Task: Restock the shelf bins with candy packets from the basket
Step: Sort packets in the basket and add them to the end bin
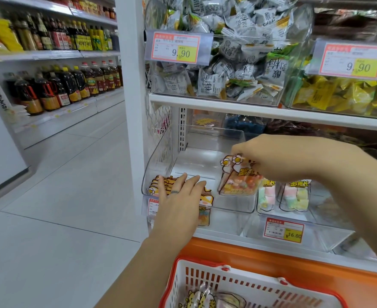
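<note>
Left forearm rises from bottom centre, wrist straight. Left hand (178, 201) palm down, fingers straight and close together, lying flat on flat packet (207, 197) at front-left corner of shelf bin (158, 156). Right forearm enters from right edge. Right hand (280, 160) fingers curled, pinching top of upright candy packet (238, 182).

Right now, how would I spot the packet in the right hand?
Below the left 9.90 price tag sits a nearly bare clear bin. The packet stands at its right side, its top pinched by the right hand. Unlike the pastel marshmallow packets beside it, it holds orange sweets.
</note>
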`<state>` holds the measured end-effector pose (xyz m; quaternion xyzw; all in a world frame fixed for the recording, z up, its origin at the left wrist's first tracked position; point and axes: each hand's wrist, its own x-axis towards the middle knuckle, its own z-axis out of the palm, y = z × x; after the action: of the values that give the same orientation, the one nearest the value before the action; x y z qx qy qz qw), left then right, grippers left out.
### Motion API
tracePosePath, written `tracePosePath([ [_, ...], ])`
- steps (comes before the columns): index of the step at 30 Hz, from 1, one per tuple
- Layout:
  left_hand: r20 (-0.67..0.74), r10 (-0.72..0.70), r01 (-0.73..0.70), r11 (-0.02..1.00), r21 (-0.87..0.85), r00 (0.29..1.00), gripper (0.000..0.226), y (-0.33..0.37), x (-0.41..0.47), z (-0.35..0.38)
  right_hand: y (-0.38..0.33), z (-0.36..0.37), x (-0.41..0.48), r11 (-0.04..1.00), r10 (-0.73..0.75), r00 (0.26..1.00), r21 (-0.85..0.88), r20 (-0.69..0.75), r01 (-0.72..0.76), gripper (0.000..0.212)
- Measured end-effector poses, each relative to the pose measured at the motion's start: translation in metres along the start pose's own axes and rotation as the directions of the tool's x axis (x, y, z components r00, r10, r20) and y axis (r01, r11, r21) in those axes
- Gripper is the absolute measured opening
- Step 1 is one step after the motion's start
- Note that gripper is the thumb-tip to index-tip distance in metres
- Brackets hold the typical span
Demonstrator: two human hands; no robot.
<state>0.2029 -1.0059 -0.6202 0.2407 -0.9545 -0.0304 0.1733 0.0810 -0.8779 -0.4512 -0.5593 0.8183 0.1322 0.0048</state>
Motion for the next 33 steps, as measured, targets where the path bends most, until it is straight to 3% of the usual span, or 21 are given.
tracePosePath([
  [4, 0.014, -0.008, 0.008, 1.0, 0.013, 1.0, 0.061, 0.001, 0.0, -0.001, 0.002, 0.001, -0.018, 1.0, 0.021, 0.998, 0.021, -0.061, -0.02, 0.033],
  [26, 0.036, -0.014, 0.013, 0.999, 0.031, 0.999, 0.061, 0.002, 0.0, -0.004, -0.023, 0.002, -0.02, 0.998, 0.064, 0.998, 0.017, -0.03, -0.064, 0.023],
  [33, 0.024, -0.014, 0.013, 1.0, 0.028, 1.0, 0.06, 0.002, 0.0, -0.002, -0.031, 0.002, -0.007, 0.997, 0.069, 0.998, -0.025, -0.017, -0.069, 0.042],
])
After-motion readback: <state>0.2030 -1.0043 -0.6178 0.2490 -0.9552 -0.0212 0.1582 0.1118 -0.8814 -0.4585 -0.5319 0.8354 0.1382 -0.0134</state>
